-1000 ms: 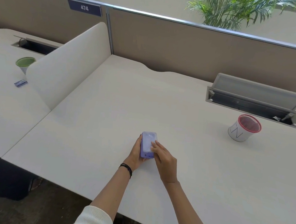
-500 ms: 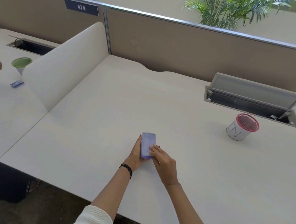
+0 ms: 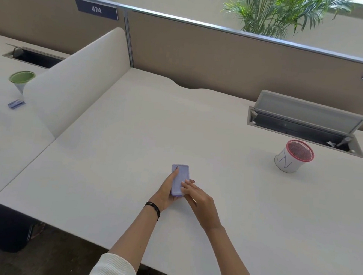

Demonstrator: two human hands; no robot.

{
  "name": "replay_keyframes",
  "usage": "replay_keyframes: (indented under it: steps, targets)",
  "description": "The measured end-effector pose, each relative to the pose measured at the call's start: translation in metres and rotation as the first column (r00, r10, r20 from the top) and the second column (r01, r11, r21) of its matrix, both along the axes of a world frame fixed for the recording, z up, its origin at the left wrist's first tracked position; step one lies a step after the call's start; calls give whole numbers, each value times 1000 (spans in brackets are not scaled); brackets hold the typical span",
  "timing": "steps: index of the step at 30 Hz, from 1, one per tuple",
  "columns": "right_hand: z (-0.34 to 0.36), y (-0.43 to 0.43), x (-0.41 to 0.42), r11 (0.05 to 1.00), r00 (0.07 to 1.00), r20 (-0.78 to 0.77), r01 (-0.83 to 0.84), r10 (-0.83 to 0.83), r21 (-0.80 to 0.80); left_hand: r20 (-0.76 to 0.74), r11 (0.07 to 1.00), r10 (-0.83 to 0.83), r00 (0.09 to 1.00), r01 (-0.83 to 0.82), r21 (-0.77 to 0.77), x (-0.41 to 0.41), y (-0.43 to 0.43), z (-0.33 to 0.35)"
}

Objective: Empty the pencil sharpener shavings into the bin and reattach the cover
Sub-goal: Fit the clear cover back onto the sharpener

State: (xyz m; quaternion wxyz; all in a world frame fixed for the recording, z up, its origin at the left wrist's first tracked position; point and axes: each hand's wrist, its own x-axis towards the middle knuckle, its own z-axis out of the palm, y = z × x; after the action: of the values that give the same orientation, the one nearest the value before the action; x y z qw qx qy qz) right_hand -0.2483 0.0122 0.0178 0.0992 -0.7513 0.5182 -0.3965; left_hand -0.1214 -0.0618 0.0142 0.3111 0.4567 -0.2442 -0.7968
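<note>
Pencil sharpener (image 3: 180, 179), a flat lilac block with rounded corners, sits between my two hands on the white desk (image 3: 110, 163), near its front edge. My left hand (image 3: 165, 194) cups its left side from below, one finger laid along that long edge up to the far corner, so this hand is closed on it. My right hand (image 3: 200, 201) comes in from the right; its fingertips (image 3: 185, 183) press on the top face and the right edge near the lower half, clamped on the same block. I cannot tell whether the cover is seated or loose. A black band (image 3: 153, 208) circles my left wrist. The bin (image 3: 293, 157), a small white cup with a red mesh rim, stands well apart to the right, just in front of the open cable tray (image 3: 305, 125).
</note>
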Motion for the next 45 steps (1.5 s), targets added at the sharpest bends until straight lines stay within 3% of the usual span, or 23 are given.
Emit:
replay_keyframes:
  steps: [11, 15, 19, 21, 23, 26, 29, 36, 41, 45]
  targets:
    - [-6, 10, -5, 992, 999, 4, -45, 45, 121, -15, 999, 8, 1000, -8, -37, -8, 8, -1]
    - [-5, 10, 2, 983, 972, 205, 83, -116, 163, 23, 997, -3, 1000, 5, -82, -10, 8, 0]
    - [4, 4, 13, 877, 762, 498, 188, -415, 443, 50, 994, -18, 999, 24, -109, -12, 9, -1]
    - [7, 1, 15, 796, 622, 591, 87, -514, 600, 58, 993, -29, 998, 36, -114, -11, 9, 0]
    - [9, 0, 15, 724, 545, 625, -47, -559, 688, 68, 992, -42, 997, 49, -115, -12, 8, -2]
    - [10, 1, 12, 698, 536, 628, -97, -564, 710, 70, 991, -49, 996, 57, -118, -14, 6, -4]
    - [6, 2, 10, 704, 551, 605, -46, -574, 709, 69, 994, -41, 997, 48, -102, -17, 7, 0]
    - [3, 2, 7, 702, 584, 569, 1, -578, 712, 40, 965, 237, 971, -231, -125, -22, 6, 0]
    - [14, 0, 5, 657, 613, 577, -123, -540, 744, -11, 926, 377, 926, -377, 26, -26, 1, 1]
    - [18, 1, 11, 647, 624, 593, -177, -509, 742, -27, 913, 403, 915, -400, 76, -31, 2, 3]
